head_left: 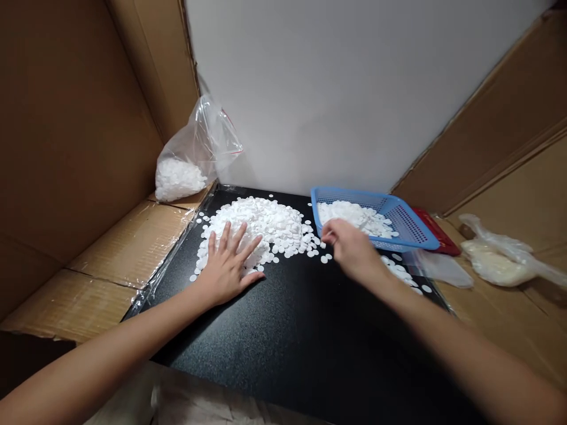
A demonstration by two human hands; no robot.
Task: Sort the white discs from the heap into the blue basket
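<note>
A heap of small white discs [266,224] lies on a black board [283,330]. My left hand [228,265] rests flat on the heap's near edge, fingers spread and open. My right hand [349,248] hovers by the right fringe of the heap, close to the near rim of a blue perforated basket [411,227] that holds more white discs. Its fingers are curled in a pinch; what they hold is too small to make out. Loose discs [401,271] are scattered beside my right wrist.
A clear plastic bag of white discs [186,171] leans in the back left corner. Another bag with pale contents [496,260] lies at the right. A red tray [436,233] sits under the basket. Cardboard walls [66,147] enclose both sides; a white wall stands behind.
</note>
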